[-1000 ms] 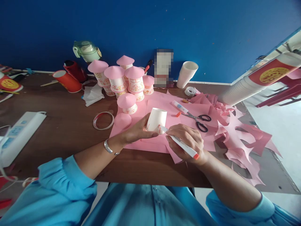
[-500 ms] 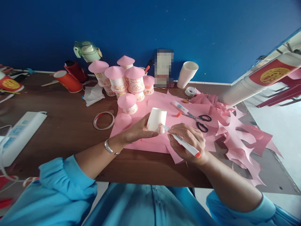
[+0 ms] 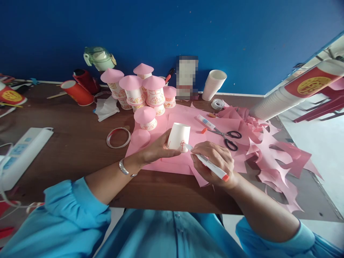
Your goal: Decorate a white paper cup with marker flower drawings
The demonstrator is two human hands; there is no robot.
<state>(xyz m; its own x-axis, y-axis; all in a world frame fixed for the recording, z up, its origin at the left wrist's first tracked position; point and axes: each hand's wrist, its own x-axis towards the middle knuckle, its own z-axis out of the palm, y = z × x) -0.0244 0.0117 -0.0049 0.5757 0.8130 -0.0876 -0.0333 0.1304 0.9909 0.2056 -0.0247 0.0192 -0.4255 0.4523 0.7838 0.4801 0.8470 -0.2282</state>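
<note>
A white paper cup (image 3: 179, 134) is gripped upside down in my left hand (image 3: 162, 145), its narrower end up. A red flower on a stem is drawn near its lower edge, with a short red stroke to the left. My right hand (image 3: 215, 159) holds a white marker (image 3: 213, 167) with a red end, its tip at or very near the cup beside the flower. Pink paper sheets (image 3: 172, 165) lie under both hands. Behind them, a small decorated cup with a pink cone roof (image 3: 145, 116) stands by a flat pink cone (image 3: 140, 138).
Stacked, roofed paper cups (image 3: 131, 89) stand at the back. Right of my hands lie scissors (image 3: 225, 136), a glue stick (image 3: 205, 122), an orange-red cap (image 3: 204, 130) and pink scraps (image 3: 271, 150). A tape roll (image 3: 118, 138), a power strip (image 3: 27, 154) and a cup stack (image 3: 214, 85) are around.
The marker tip has shifted slightly at the flower, and the drawn flower looks a little fuller. Both hands keep nearly the same place.
</note>
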